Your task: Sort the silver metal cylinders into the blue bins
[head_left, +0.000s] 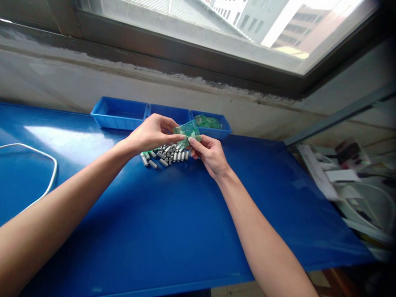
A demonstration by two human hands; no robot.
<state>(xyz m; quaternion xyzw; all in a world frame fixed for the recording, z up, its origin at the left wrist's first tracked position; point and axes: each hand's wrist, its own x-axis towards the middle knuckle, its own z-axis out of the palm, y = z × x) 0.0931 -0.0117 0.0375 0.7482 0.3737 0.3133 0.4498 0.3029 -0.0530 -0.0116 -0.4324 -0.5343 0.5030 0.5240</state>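
A green circuit board [189,129] is held up between my two hands, tilted, over the far part of the blue table. My left hand [156,132] pinches its left edge between thumb and fingers. From the right, my right hand [209,153] grips the lower right corner, thumb pressed on the face. Under the board lies a heap of small metal cylinders [163,158], several of them lined up side by side. A bit of green [148,154] shows among them at the left, partly covered. Whether a small part sits beneath my right thumb cannot be made out.
Three joined blue bins stand along the wall; the right bin [226,133] holds green boards, the left bin [117,122] shows its bare floor. A white cable [52,173] curves over the blue table [156,233]. Blurred clutter [352,184] lies beyond the right edge, below a window [189,40].
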